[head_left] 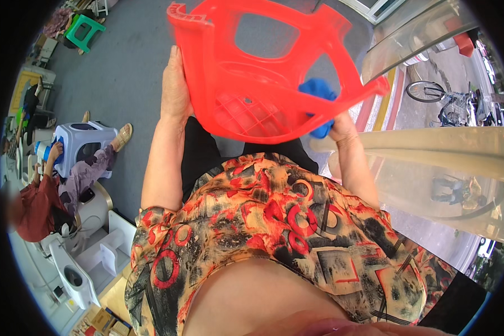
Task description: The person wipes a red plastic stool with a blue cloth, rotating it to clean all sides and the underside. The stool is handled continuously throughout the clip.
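Observation:
A red plastic stool (pixel 252 84) is held up in front of me, tipped so the ribbed underside of its seat faces me and its legs point away. My left hand (pixel 176 88) grips the outer side of a leg, thumb along the edge. A crumpled blue cloth (pixel 321 129) is in my right hand (pixel 343 126), against the stool's right side. Part of the cloth shows through an opening there. The stool's frame and the cloth hide most of the right fingers. Slight blur lies on the stool's upper parts.
At left, a seated person (pixel 40 210) has hands at a pale blue plastic stool (pixel 88 143). A green stool (pixel 84 32) stands farther off on the grey floor (pixel 122 84). Transparent strip curtains (pixel 437 147) hang close on my right, with a bicycle (pixel 445 101) beyond.

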Motion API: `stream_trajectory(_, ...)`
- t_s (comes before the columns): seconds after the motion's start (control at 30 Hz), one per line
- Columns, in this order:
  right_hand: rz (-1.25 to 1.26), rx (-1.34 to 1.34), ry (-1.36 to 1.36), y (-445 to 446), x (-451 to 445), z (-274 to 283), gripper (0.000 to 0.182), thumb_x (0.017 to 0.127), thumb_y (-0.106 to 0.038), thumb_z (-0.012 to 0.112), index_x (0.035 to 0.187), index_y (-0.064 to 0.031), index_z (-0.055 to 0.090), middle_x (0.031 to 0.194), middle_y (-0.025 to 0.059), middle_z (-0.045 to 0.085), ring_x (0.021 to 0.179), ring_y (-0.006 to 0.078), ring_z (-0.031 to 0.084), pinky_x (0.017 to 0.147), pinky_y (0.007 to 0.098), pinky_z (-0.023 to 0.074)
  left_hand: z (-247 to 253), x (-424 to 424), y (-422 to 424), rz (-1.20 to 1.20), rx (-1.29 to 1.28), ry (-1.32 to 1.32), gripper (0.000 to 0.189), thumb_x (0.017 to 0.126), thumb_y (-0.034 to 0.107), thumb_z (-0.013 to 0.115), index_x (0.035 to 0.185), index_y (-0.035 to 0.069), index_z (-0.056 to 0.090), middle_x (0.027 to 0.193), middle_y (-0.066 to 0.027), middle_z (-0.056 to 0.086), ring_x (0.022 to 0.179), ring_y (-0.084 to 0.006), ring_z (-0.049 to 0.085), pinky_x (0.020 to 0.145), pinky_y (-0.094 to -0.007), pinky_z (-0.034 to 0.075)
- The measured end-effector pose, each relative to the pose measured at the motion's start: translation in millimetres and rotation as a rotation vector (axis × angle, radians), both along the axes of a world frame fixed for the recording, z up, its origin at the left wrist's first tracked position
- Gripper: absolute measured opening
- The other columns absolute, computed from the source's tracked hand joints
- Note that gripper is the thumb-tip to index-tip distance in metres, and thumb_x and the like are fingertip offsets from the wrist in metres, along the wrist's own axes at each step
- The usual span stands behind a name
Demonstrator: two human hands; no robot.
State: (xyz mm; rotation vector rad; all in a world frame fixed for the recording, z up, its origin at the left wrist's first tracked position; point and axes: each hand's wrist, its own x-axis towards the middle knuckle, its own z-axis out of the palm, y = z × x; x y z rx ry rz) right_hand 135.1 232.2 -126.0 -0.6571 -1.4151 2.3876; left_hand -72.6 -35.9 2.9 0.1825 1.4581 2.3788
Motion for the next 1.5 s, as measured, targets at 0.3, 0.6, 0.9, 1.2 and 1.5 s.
stream_trajectory(0.3,0.802,0.695,-0.217,-16.9,19.8,-11.1,0.046,0.089,-0.026,0.067,0.13,-0.0053,0.059,0.133,0.0083,0.061,0.118,0.0176,0.056,0.101,0.0341,0.0446,-77.9,-44.7,-6.0,-0.252,-0.179,0.018,0.065,0.095,0.07,0.035,0.061,0.015,0.036,0.052,0.0052,0.03,0.045,-0.0084,0.025,0.043,-0.0264,0.021)
stream_trajectory(0.6,0.781,0.569,-0.118,-53.0,18.2,-14.4,0.042,0.09,-0.016,0.061,0.13,-0.0044,0.057,0.127,0.0099,0.062,0.116,0.025,0.06,0.096,0.0372,0.0489,-101.6,-25.8,9.2,0.518,-0.625,0.568,0.036,0.102,0.031,0.048,0.1,-0.001,0.065,0.091,-0.0098,0.066,0.091,-0.019,0.061,0.089,-0.0361,0.048)
stream_trajectory(0.9,0.765,1.019,-0.248,-73.5,-7.1,8.5,0.047,0.08,-0.011,0.062,0.127,-0.0091,0.061,0.127,0.0142,0.063,0.123,0.031,0.055,0.102,0.0401,0.0443,-106.4,103.1,-17.5,-0.387,-0.35,0.487,0.04,0.106,0.034,0.042,0.119,-0.002,0.056,0.097,-0.0083,0.067,0.098,-0.0167,0.062,0.09,-0.031,0.047)
stream_trajectory(1.2,0.732,1.306,-0.237,-52.1,-38.0,-6.2,0.029,0.08,-0.013,0.067,0.109,-0.0096,0.068,0.103,0.0084,0.071,0.098,0.0272,0.066,0.081,0.0396,0.0519,-80.1,96.4,-6.7,-0.368,-0.219,0.363,0.049,0.107,0.043,0.037,0.102,-0.001,0.058,0.077,0.0029,0.054,0.071,-0.0069,0.045,0.064,-0.0264,0.04)
stream_trajectory(1.5,0.478,-0.307,0.005,-112.1,-61.9,30.2,0.04,0.087,-0.021,0.072,0.121,-0.0021,0.061,0.109,0.0036,0.067,0.095,0.0124,0.064,0.082,0.0286,0.0526,-86.5,82.6,8.3,-0.152,-0.286,0.43,0.057,0.106,0.043,0.031,0.102,-0.003,0.063,0.09,-0.0068,0.067,0.082,-0.014,0.059,0.075,-0.0298,0.048)
